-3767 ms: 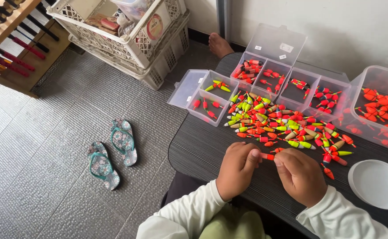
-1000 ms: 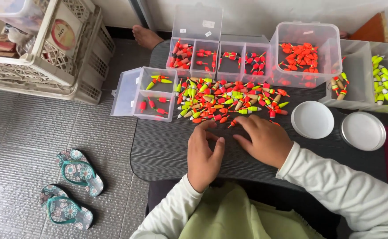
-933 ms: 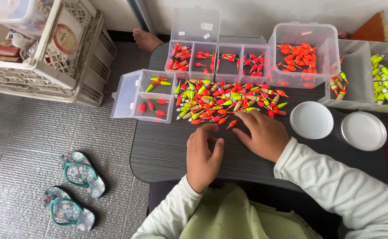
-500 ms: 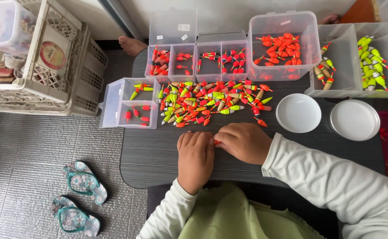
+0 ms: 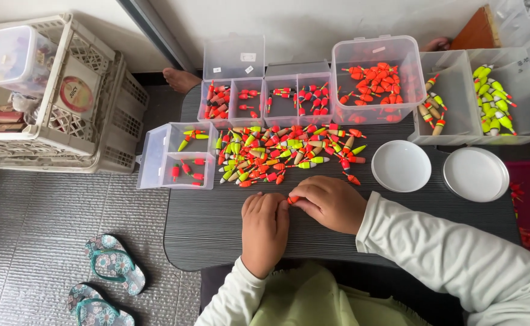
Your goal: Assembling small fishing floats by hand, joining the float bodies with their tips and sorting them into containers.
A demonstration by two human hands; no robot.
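Since a moment ago the two hands have drawn closer together, and the right hand, which had been reaching up at the edge of the float pile, has pulled back toward the body. The left hand [image 5: 265,226] lies knuckles up on the dark ribbed surface [image 5: 210,223], fingers curled in. The right hand [image 5: 332,202] sits just beside it, and the fingertips of both meet on a small orange float [image 5: 292,198], pinched between them; only its end shows.

Just beyond the fingers is a loose pile of floats [image 5: 289,154], orange, red and yellow-green, spread over the surface. Past the pile stands a clear divided box [image 5: 265,99] with red floats sorted into its cells, lid raised. Next to it, to the right, is a clear tub [image 5: 376,78] of orange floats. Left of the pile is a small clear case [image 5: 174,154] holding a few floats. To the right of the fingers, two white round lids [image 5: 401,165] lie flat, and beyond them are clear bins [image 5: 479,99] of striped and yellow floats. On the floor, left of the left hand, lies a pair of patterned sandals [image 5: 105,278], and farther off a white crate [image 5: 53,96].
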